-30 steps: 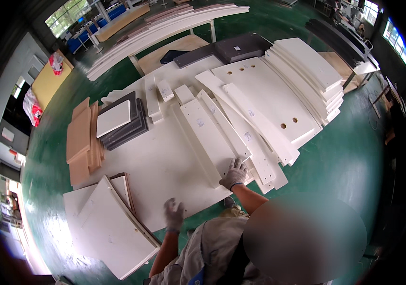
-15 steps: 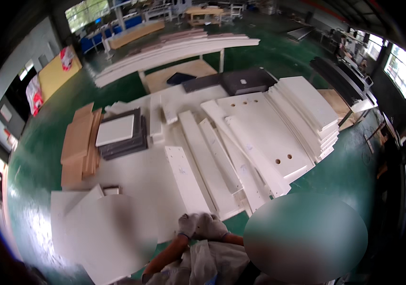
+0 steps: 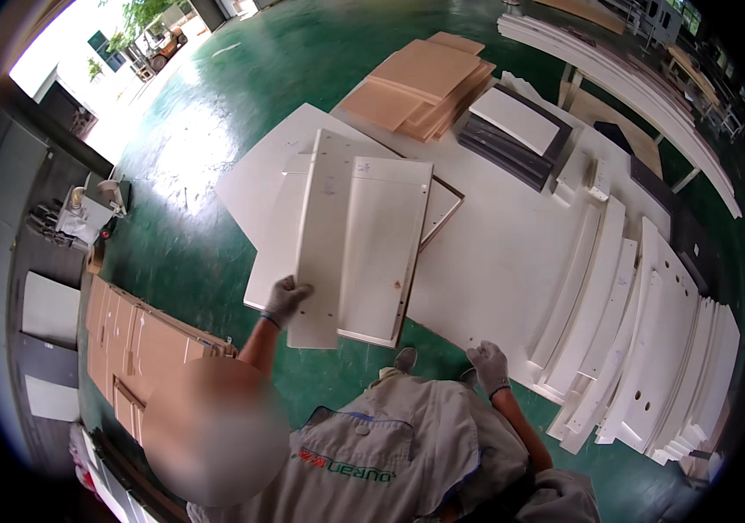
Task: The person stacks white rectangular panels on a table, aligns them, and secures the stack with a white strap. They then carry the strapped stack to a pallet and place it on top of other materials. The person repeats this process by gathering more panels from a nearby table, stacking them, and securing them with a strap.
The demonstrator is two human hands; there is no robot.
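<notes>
Left hand (image 3: pixel 287 299) pinched the near corner of the cream panel (image 3: pixel 364 248) on the green floor (image 3: pixel 198 218), long axis running away; right hand (image 3: pixel 488 364), fingers loosely curled, hung free, well apart

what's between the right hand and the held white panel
A grey shoe on the green floor separates right hand from white panel, head view.
</notes>
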